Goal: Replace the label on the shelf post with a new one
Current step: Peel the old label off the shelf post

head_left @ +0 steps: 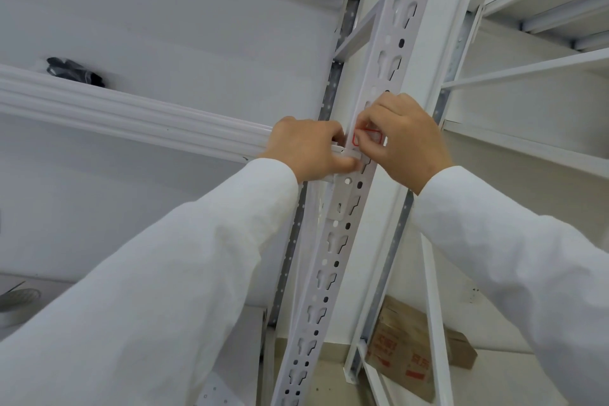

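Observation:
A white perforated shelf post (333, 247) runs diagonally up the middle of the view. A small white label with a red border (367, 138) sits on the post at hand height, mostly covered by fingers. My right hand (403, 142) has its fingertips curled onto the label, pinching its edge against the post. My left hand (308, 148) grips the post and the end of the shelf beam just left of the label, thumb on the post face. Both arms wear white sleeves.
A white shelf beam (131, 109) runs left from the post, with a black object (74, 71) on the shelf behind it. More white shelving (527, 69) stands to the right. A brown cardboard box (408, 349) lies on the floor below. A metal strainer (19, 298) shows at far left.

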`<state>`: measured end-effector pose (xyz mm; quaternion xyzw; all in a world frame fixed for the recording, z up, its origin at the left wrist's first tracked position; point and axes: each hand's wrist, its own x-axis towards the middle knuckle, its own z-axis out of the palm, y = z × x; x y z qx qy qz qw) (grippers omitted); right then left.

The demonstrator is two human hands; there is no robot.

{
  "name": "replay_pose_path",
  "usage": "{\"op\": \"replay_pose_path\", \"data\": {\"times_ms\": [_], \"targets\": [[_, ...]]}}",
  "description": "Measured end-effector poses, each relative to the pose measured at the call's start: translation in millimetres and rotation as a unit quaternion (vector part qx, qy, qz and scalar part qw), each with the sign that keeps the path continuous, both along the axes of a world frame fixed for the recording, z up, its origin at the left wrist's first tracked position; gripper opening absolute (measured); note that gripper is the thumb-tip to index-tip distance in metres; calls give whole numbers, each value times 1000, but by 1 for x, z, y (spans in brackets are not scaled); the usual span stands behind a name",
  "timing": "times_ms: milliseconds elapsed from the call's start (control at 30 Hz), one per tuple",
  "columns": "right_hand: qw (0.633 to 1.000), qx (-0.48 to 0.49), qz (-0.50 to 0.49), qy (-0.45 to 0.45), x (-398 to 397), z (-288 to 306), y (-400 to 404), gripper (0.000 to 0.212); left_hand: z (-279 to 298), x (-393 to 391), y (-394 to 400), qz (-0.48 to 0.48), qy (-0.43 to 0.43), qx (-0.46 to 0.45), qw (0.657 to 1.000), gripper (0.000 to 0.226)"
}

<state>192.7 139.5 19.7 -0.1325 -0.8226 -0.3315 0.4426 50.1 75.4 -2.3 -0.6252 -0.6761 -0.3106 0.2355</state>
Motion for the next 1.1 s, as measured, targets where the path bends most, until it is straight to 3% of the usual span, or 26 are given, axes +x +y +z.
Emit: {"op": "replay_pose_path", "data": {"times_ms": [367,500,633,867,1100], "targets": [[997,-68,-23,-10,5,12,-4,6,0,0,-2,-1,10,-3,1000,46],[998,-12,-44,-35,4,17,-7,8,0,-1,0,1,15,-5,1000,48],[990,100,-76,-66,2,16,-6,25,-1,0,0,4,21,-3,1000,48],[968,209,-139,-27,-3,11,3,24,-1,0,1,5,15,-6,1000,49],[993,102,-65,10,8,6,-2,20,-1,0,0,5,17,-1,1000,47]]}}
